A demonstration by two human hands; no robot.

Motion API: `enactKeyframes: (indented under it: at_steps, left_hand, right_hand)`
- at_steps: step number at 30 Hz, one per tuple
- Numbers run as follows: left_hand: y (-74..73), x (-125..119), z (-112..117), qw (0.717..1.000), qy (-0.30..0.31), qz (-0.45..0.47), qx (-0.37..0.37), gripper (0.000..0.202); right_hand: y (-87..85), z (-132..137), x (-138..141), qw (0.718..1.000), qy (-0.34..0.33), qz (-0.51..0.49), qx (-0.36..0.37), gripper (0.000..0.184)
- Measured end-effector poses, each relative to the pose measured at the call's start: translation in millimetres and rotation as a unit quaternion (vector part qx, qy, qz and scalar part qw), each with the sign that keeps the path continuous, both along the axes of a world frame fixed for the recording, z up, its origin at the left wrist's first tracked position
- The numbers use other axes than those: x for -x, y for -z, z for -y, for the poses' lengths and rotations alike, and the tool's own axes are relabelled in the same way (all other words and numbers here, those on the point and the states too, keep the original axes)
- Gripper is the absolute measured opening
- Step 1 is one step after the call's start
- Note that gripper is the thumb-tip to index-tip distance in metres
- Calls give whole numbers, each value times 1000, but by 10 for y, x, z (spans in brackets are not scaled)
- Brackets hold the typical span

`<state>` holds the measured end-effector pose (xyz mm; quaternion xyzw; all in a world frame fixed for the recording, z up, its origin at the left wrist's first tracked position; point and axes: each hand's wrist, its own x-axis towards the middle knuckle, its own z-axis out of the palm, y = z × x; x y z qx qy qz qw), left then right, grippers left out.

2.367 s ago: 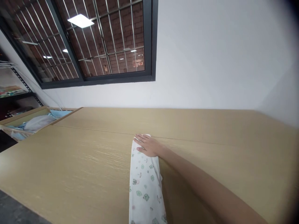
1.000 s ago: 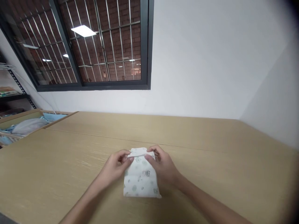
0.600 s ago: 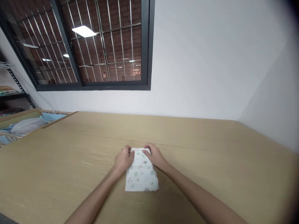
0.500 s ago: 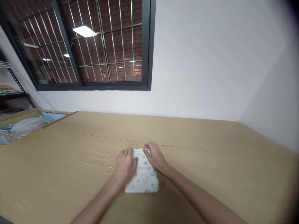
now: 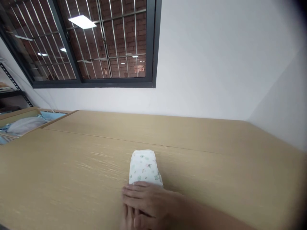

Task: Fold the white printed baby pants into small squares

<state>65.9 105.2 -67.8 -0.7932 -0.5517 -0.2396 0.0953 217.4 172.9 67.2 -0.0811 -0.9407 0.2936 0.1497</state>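
A folded white cloth (image 5: 144, 166) with a small green and pink print lies on the wooden tabletop at lower middle. Across its near end rests my right hand (image 5: 151, 201), palm down with fingers stretched out to the left. My left hand (image 5: 129, 218) is beneath the right one at the bottom edge of the view. Its visible fingers look straight and point away from me, while their tips are covered. The cloth's near edge is hidden by the hands.
The pale wooden tabletop (image 5: 72, 172) has a seam running across it. At far left, an open compartment (image 5: 57, 118) holds blue and white fabric (image 5: 26, 125). Behind are a white wall (image 5: 203, 64) and a dark-framed barred window (image 5: 151, 48). A shelf (image 5: 11, 94) stands at left.
Both hands have moved from the sides of the cloth's far end toward me to its near end. My right hand has come over my left, and the cloth's far part is uncovered.
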Motion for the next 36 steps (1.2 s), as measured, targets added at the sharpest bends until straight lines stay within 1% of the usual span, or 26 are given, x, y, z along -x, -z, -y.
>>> enactKeyframes:
  at_steps: [3,5,7,9,11,12,14,17,19,22,24,26,28,30,31,32,34,36]
  left_hand:
    - [36,-59,99,999,-31,-18,-8,55]
    - [66,-82,107,999,-37,-31,-23,59]
    - [92,-80,85,997,-42,-44,-44,68]
    - [102,-66,64,995,-51,-63,-58,82]
    - [87,-62,62,993,-57,-81,-66,94]
    - [69,-67,68,992,-59,-86,-66,96]
    - [18,-91,87,992,-68,-87,-60,94]
    - [-70,-136,114,993,-81,-82,-39,92]
    - [-109,-155,123,993,-82,-84,-34,94]
    - [-106,-142,114,992,-77,-91,-37,93]
    - [-94,-88,84,991,-65,-104,-51,86]
    - [-132,17,32,989,-45,-124,-72,68]
    - [-270,165,-37,988,-8,-136,-73,48]
    - [-504,326,-111,991,45,-122,-27,41]
    - [-638,399,-147,992,71,-104,9,41]
    - [-768,462,-181,991,95,-86,46,40]
    - [-973,548,-242,986,132,-60,85,34]
    - [-1072,586,-293,982,161,-50,82,29]
  right_hand:
    - [66,-172,-68,998,30,39,-29,64]
    - [108,-305,-90,995,56,51,-62,58]
    - [161,-452,-94,990,81,52,-99,55]
    - [215,-613,-89,985,99,49,-134,57]
    - [254,-783,-88,980,116,47,-158,58]
    - [266,-865,-89,977,126,48,-165,59]
    - [275,-1012,-97,973,144,52,-171,59]
    - [276,-1155,-112,972,150,64,-171,59]
    - [277,-1194,-122,972,149,74,-168,60]
    - [277,-1199,-141,970,156,94,-161,61]
    - [270,-1177,-156,966,175,96,-167,61]
    - [252,-1126,-173,956,210,77,-192,60]
    - [222,-1034,-194,940,249,51,-229,53]
    - [184,-896,-226,929,267,33,-255,43]
    - [166,-814,-249,929,265,28,-257,39]
    - [149,-728,-278,933,257,23,-251,35]
    - [125,-551,-353,948,229,20,-219,30]
    - [112,-388,-446,961,205,29,-181,28]
